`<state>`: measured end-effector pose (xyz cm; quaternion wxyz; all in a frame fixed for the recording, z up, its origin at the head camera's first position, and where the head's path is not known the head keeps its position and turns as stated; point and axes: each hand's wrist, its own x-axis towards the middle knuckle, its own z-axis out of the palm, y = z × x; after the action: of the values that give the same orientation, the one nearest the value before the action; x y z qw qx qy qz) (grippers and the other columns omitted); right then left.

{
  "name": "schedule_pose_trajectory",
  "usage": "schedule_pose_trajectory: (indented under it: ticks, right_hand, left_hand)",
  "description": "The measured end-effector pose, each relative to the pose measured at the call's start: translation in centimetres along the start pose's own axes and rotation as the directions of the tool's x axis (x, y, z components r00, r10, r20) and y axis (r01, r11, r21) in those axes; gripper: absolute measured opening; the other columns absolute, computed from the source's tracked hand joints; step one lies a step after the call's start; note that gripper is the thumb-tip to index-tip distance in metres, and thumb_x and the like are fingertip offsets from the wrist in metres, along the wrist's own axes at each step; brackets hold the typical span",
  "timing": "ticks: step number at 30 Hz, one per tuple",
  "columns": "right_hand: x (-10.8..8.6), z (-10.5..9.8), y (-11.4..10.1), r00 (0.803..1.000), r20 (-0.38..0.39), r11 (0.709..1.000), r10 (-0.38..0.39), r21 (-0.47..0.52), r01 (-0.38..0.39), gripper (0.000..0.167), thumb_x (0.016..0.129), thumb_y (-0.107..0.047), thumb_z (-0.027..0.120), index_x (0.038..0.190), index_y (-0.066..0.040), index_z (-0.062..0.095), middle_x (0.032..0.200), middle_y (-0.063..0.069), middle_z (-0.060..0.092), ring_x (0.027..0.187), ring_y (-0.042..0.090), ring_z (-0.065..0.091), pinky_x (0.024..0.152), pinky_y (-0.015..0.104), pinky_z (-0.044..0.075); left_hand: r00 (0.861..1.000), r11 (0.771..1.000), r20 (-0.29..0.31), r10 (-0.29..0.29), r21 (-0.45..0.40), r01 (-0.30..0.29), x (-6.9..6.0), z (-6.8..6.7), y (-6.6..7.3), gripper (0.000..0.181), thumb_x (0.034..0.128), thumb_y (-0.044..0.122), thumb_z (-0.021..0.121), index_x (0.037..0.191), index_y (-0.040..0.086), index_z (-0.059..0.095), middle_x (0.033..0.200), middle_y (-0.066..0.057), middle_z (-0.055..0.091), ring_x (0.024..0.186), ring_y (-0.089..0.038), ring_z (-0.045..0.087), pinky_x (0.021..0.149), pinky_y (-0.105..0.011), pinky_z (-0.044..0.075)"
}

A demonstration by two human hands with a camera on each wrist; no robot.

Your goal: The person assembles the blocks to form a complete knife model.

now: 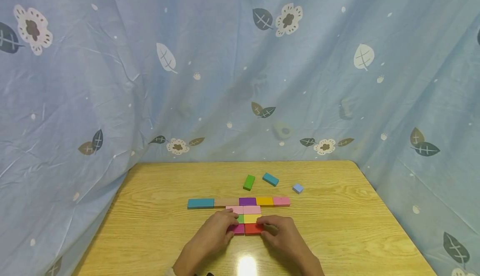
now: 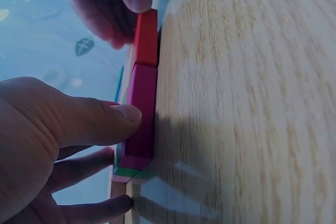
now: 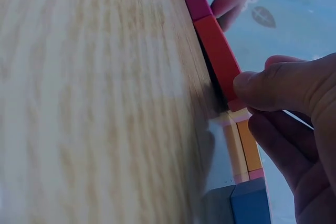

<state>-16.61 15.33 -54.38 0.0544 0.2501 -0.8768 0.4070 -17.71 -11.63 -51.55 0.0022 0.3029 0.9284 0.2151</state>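
Note:
Two columns of flat blocks lie together on the table. Nearest are a magenta block (image 1: pixel 237 229) and a red block (image 1: pixel 253 229), end to end. Behind them lie a green block (image 1: pixel 241 218) and a yellow block (image 1: pixel 252 218), then two pink blocks (image 1: pixel 251 210). My left hand (image 1: pixel 214 231) grips the magenta block, its thumb against the near face and its other fingers over the left side, partly hiding the green block. My right hand (image 1: pixel 283 235) pinches the red block near its right end. A dark gap shows below the red block in the right wrist view.
Just behind runs a row: blue block (image 1: pixel 200 203), wood-coloured block (image 1: pixel 225 202), purple block (image 1: pixel 247 201), orange-yellow block (image 1: pixel 264 201) and pink end block (image 1: pixel 281 201). Farther back lie a loose green block (image 1: pixel 249 182), blue block (image 1: pixel 270 179) and light-blue block (image 1: pixel 298 188). A patterned curtain (image 1: pixel 225 80) surrounds the table.

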Motion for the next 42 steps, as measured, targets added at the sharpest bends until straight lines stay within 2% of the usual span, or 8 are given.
schedule_pose_trajectory:
  ticks: [12,18,26,29,35,42]
  right_hand:
    - [0.2,0.3,-0.3,0.998,-0.025,0.996,-0.054,-0.066,0.053,0.034,0.083,0.006,0.087,0.112,-0.011,0.083,0.111,-0.004,0.083,0.106,0.015,0.078,0.098,0.038,0.067]
    - [0.2,0.3,-0.3,0.998,-0.02,0.995,-0.064,-0.081,0.062,0.036,0.084,0.005,0.088,0.113,-0.014,0.082,0.111,-0.007,0.083,0.107,0.014,0.078,0.099,0.038,0.066]
    - [0.5,-0.3,-0.4,0.995,-0.004,0.988,-0.102,-0.118,0.101,0.03,0.087,-0.005,0.09,0.115,-0.011,0.082,0.11,-0.006,0.084,0.107,0.013,0.078,0.098,0.039,0.067]
    - [0.8,-0.9,-0.4,0.994,-0.031,0.987,-0.103,-0.128,0.098,0.028,0.09,-0.008,0.089,0.117,-0.011,0.083,0.113,-0.006,0.084,0.109,0.015,0.079,0.097,0.04,0.067]
    - [1.8,-3.1,0.2,0.993,-0.106,0.995,-0.051,-0.096,0.041,0.03,0.094,-0.012,0.088,0.123,-0.013,0.082,0.12,-0.002,0.083,0.107,0.024,0.08,0.093,0.044,0.069]
    - [3.4,-6.5,1.5,0.978,-0.211,0.992,0.003,-0.119,-0.028,0.031,0.094,-0.012,0.088,0.124,-0.016,0.083,0.12,0.002,0.083,0.104,0.029,0.08,0.09,0.052,0.068]
  left_hand:
    - [1.0,1.0,-0.018,0.023,0.02,-0.023,0.0,0.0,0.0,0.021,0.0918,0.005,0.086,0.112,0.01,0.086,0.133,-0.007,0.079,0.135,-0.031,0.07,0.116,-0.048,0.058]
    - [0.998,0.998,-0.031,0.055,0.026,-0.054,-0.1,0.0,0.0,0.023,0.0916,0.003,0.086,0.112,0.011,0.085,0.128,-0.004,0.08,0.133,-0.028,0.07,0.117,-0.045,0.057]
    - [0.999,0.998,-0.005,0.046,0.032,-0.045,0.0,0.0,0.0,0.027,0.0959,0.011,0.081,0.123,0.016,0.082,0.139,-0.003,0.075,0.14,-0.028,0.064,0.124,-0.047,0.051]
    - [0.998,0.997,-0.003,0.06,0.054,-0.06,0.2,0.2,0.1,0.03,0.0964,0.012,0.081,0.126,0.017,0.081,0.14,-0.001,0.075,0.143,-0.029,0.063,0.125,-0.05,0.05]
    - [0.996,0.993,0.004,0.086,0.078,-0.087,0.8,0.9,0.7,0.032,0.0984,0.013,0.077,0.129,0.021,0.081,0.146,-0.001,0.072,0.148,-0.032,0.059,0.128,-0.054,0.046]
    - [0.998,0.995,0.028,0.064,0.071,-0.066,1.0,1.6,1.3,0.03,0.0995,0.014,0.077,0.127,0.025,0.083,0.15,0.002,0.07,0.152,-0.033,0.055,0.127,-0.064,0.043]
